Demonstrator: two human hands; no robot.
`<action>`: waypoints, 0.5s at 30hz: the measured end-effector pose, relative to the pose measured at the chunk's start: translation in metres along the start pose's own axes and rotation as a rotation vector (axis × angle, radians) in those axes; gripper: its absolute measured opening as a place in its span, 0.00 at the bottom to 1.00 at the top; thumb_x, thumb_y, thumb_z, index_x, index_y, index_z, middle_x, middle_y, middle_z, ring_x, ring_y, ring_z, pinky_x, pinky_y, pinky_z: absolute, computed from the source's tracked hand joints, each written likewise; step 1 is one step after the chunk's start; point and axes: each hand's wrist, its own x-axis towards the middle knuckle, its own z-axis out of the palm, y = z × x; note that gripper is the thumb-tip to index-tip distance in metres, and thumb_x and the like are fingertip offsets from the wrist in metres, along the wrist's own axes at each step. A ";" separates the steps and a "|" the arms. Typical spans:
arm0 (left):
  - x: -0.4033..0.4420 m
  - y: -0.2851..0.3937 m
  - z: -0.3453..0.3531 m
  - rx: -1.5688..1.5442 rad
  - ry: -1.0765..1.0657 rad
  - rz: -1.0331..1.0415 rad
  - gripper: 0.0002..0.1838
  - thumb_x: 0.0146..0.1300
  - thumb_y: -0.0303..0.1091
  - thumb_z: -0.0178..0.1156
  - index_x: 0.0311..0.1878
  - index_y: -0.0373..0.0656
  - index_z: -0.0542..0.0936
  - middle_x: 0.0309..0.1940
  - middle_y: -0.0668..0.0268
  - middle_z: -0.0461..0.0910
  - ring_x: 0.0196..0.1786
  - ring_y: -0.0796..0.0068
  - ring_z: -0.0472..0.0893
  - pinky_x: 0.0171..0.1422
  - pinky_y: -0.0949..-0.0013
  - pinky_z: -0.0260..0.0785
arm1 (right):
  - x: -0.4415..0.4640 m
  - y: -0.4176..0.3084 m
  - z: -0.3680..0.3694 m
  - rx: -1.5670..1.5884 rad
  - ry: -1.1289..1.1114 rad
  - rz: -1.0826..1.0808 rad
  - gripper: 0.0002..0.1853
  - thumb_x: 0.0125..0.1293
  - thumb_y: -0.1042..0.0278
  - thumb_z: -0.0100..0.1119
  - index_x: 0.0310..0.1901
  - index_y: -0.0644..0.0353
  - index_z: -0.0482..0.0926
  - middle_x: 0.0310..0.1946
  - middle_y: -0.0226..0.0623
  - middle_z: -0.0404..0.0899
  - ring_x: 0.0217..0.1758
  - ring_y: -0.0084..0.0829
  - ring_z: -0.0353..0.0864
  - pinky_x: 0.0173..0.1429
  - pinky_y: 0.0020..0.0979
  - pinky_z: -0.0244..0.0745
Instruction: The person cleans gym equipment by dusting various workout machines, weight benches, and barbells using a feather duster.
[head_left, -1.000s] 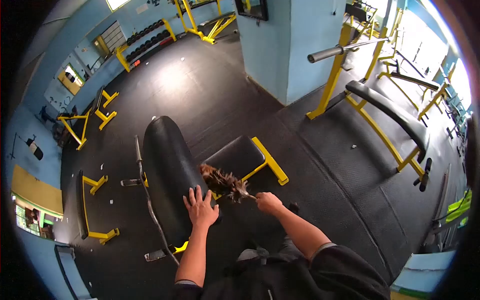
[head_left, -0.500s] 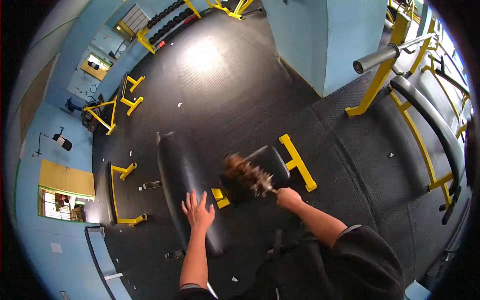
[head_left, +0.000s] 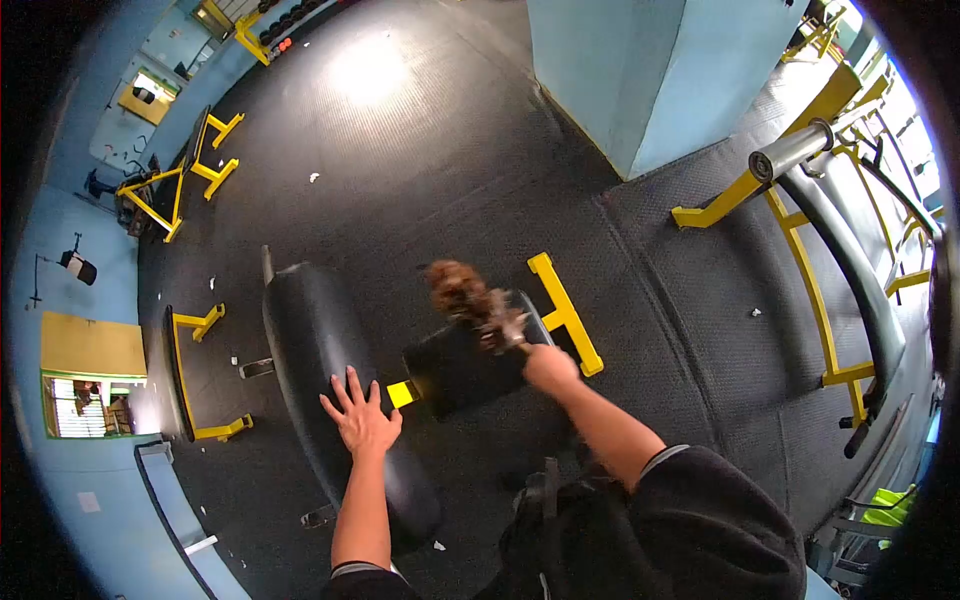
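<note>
My right hand (head_left: pixel 552 371) is closed round the handle of a brown feather duster (head_left: pixel 478 305). The duster's feathers are over the small black padded seat (head_left: pixel 465 365) of a bench; blur hides whether they touch it. My left hand (head_left: pixel 365 418) lies spread on the long black backrest pad (head_left: pixel 325 330), with nothing in it. A yellow frame piece (head_left: pixel 401 394) shows between the two pads, and a yellow T-shaped foot (head_left: pixel 568 318) stands at the seat's far end.
A blue pillar (head_left: pixel 640 90) rises ahead. To the right stands a yellow rack with a barbell (head_left: pixel 790 152) and a curved black pad (head_left: pixel 850 250). Other yellow-framed benches (head_left: pixel 190 170) are at the left wall. White scraps (head_left: pixel 314 178) lie on the black rubber floor (head_left: pixel 430 170).
The feather duster has moved up and leftward over the seat, feathers now pointing more upward. My left hand stays spread on the long pad. The whole view has shifted.
</note>
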 end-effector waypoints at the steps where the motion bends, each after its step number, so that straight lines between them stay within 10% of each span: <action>1: 0.001 -0.001 0.003 0.002 0.018 -0.001 0.35 0.54 0.60 0.55 0.66 0.60 0.67 0.74 0.60 0.41 0.75 0.51 0.36 0.73 0.40 0.25 | -0.002 0.014 -0.016 0.029 0.054 0.076 0.14 0.59 0.65 0.49 0.39 0.62 0.81 0.39 0.49 0.81 0.44 0.47 0.81 0.48 0.44 0.75; 6: 0.000 0.001 0.005 0.025 0.022 0.003 0.34 0.54 0.59 0.53 0.65 0.61 0.67 0.73 0.59 0.43 0.75 0.50 0.38 0.72 0.38 0.27 | -0.004 0.088 -0.020 -0.212 0.049 -0.188 0.13 0.56 0.65 0.51 0.35 0.63 0.81 0.35 0.49 0.82 0.42 0.45 0.82 0.47 0.43 0.76; 15: -0.008 0.001 0.002 0.031 0.052 0.036 0.32 0.54 0.59 0.53 0.63 0.61 0.70 0.73 0.58 0.42 0.75 0.49 0.37 0.72 0.39 0.26 | -0.124 0.120 -0.033 -0.154 0.125 0.149 0.12 0.53 0.66 0.53 0.33 0.63 0.82 0.34 0.52 0.81 0.38 0.48 0.83 0.43 0.43 0.78</action>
